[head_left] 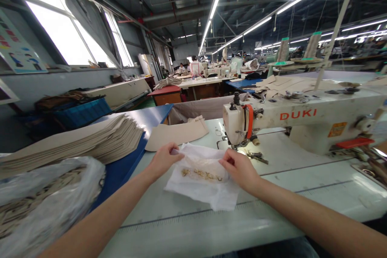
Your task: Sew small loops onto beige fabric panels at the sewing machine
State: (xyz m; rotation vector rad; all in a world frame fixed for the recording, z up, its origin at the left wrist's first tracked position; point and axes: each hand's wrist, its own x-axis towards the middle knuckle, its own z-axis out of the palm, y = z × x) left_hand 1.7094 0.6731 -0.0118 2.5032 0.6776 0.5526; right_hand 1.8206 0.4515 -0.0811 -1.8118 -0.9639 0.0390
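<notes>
A sheet of thin white wrapping paper (208, 197) lies spread on the pale green sewing table. Small gold-coloured metal pieces (201, 175) rest on its middle; their exact kind is too small to tell. My left hand (166, 159) pinches the paper's upper left corner between thumb and fingers. At the upper right edge, my right hand (238, 167) grips the same paper, fingers curled. Just behind the paper is a curved beige fabric panel (177, 134), flat on the table. The white sewing machine (238, 123) stands beyond my right hand, with small scissors-like metal snips (256, 157) near its needle.
On the left, a stack of beige panels (90, 139) covers part of a blue table (151, 117). A clear plastic bag (57, 201) of cut strips sits in front. A ruler scale (169, 219) runs along the table's front. Thread cones (282, 50) stand behind the machine.
</notes>
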